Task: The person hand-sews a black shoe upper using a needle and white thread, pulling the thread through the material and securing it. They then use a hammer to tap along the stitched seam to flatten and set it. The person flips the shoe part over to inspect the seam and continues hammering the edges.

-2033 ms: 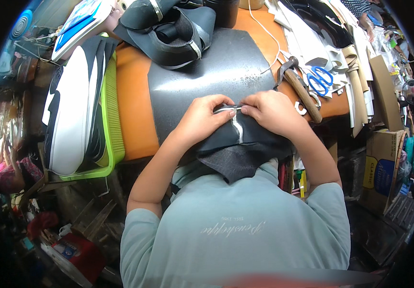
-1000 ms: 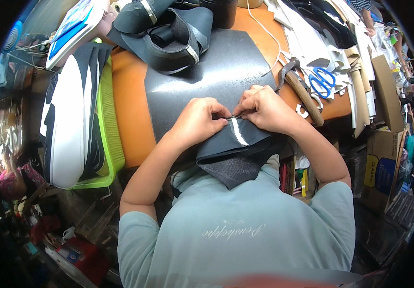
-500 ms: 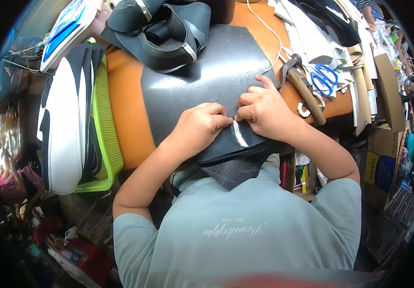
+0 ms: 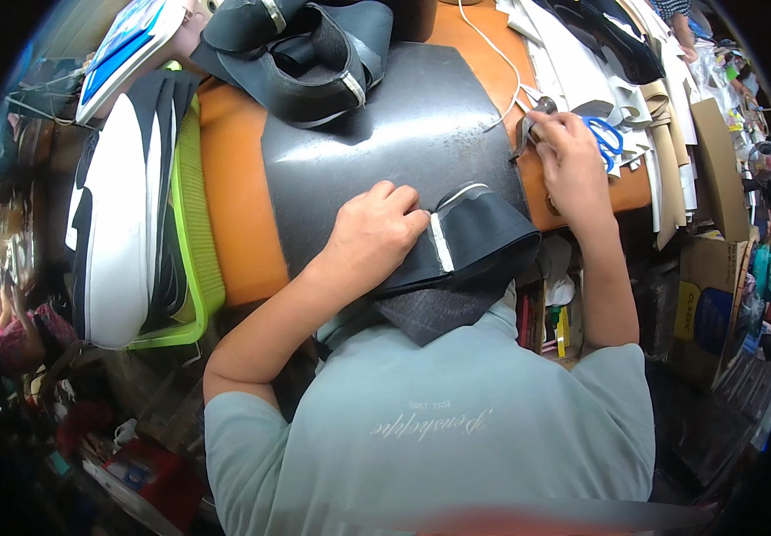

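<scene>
With curled fingers my left hand [image 4: 376, 234] pinches the edge of a black leather-like piece [image 4: 488, 225], close to its seam. A whitish strip [image 4: 441, 243] runs down that seam. The piece lies over the near edge of a dark, shiny board [image 4: 421, 116], its textured underside hanging toward my body. My right hand [image 4: 575, 165] is closed around a hammer [image 4: 528, 134] to the right of the board. The hammer's metal head pokes out past my fingers, while the hand hides most of the wooden handle.
Similar black pieces with whitish strips [image 4: 314, 80] are heaped at the board's far side. Blue-handled scissors [image 4: 613, 143] and white sheets [image 4: 573, 62] lie at right. At left, a green basket [image 4: 190, 223] holds black and white cut pieces [image 4: 122, 232]. A white cord [image 4: 515, 67] crosses the orange tabletop [image 4: 238, 196].
My right hand has let go of the black piece and moved right onto the hammer. The piece's right part has spread open. My left hand stays at the seam.
</scene>
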